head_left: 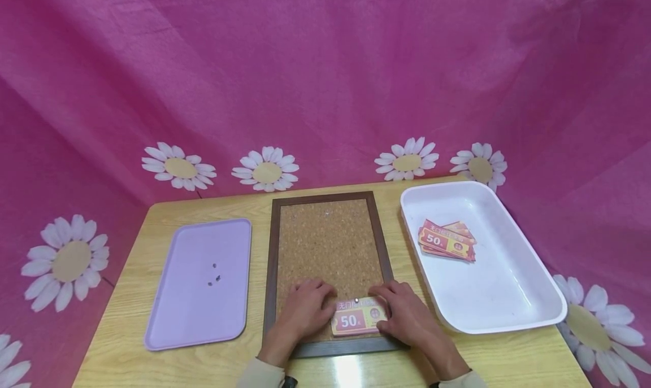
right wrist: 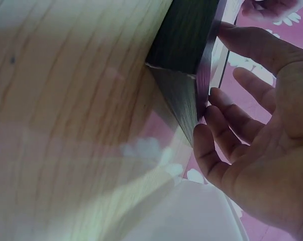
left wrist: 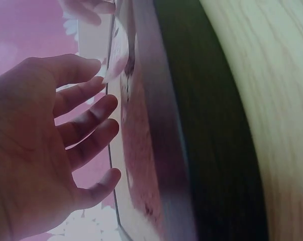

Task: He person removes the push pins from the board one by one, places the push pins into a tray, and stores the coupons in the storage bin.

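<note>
A red and yellow coupon (head_left: 351, 321) marked 50 lies at the lower end of a cork board (head_left: 328, 241) with a brown frame. Near its top edge is a small pin-like piece (head_left: 356, 300). My left hand (head_left: 307, 306) has its thumb and index finger at the coupon's left edge; its fingers are loosely bent in the left wrist view. At the coupon's right side is my right hand (head_left: 404, 314), its index finger by the upper corner and its thumb by the lower one. In the right wrist view its fingers (right wrist: 204, 145) are relaxed beside the frame's corner (right wrist: 174, 70).
To the right, a white tub (head_left: 500, 286) holds a fanned pile of similar coupons (head_left: 446, 241). A purple tray (head_left: 203, 314) on the left carries several tiny dark pieces (head_left: 217, 278). Behind the wooden table (head_left: 127, 297) hangs a pink cloth (head_left: 315, 83) with daisies.
</note>
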Tool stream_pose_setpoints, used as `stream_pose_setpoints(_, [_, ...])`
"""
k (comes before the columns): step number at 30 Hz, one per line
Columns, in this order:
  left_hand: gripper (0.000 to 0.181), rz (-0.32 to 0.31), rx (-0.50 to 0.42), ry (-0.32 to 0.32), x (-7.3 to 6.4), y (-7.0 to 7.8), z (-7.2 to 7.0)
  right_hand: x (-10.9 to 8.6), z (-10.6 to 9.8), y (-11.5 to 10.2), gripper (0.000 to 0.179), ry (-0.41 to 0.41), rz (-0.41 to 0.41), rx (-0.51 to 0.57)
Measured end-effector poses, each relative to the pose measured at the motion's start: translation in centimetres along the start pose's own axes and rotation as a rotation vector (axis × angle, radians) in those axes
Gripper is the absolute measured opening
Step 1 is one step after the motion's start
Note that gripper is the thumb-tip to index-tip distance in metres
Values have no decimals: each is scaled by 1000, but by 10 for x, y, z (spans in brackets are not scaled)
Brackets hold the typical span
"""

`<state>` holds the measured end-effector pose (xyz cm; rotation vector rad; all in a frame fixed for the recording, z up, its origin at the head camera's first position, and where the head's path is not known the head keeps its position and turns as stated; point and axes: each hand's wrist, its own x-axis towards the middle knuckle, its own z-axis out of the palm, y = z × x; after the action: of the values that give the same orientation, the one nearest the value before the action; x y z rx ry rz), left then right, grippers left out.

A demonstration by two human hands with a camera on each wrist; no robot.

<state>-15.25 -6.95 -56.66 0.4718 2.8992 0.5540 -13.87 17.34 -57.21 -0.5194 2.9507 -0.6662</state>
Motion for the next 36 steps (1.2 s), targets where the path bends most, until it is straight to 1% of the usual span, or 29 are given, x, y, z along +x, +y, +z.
stream_pose_setpoints(4, [25,11,9,-14,3,5,3,0,0,0,59,24,-16,-8])
stream_pose_setpoints(7, [26,22,16,-20,6,11,5,0,1,0,58,55,-50,-18])
stream_pose_setpoints(11, [26,48,28,-6,11,17,8,0,2,0,55,106,-113,-33])
stream_pose_setpoints(15, [25,68,49,9,16,21,13,1,3,-1,54,137,-144,-40])
stream_pose_setpoints(20, [22,96,79,31,21,25,17,2,3,-3,52,120,-135,-20])
stream_pose_setpoints(25, [19,133,111,63,24,28,20,1,2,-4,49,91,-104,-47])
stream_pose_setpoints(29, [18,127,131,58,25,29,23,0,2,-5,47,70,-77,-32])
stream_pose_setpoints(32, [16,116,136,49,26,31,25,-2,2,-5,47,63,-66,4])
stream_pose_setpoints(36, [15,112,141,55,27,32,27,-3,3,-4,45,66,-66,49])
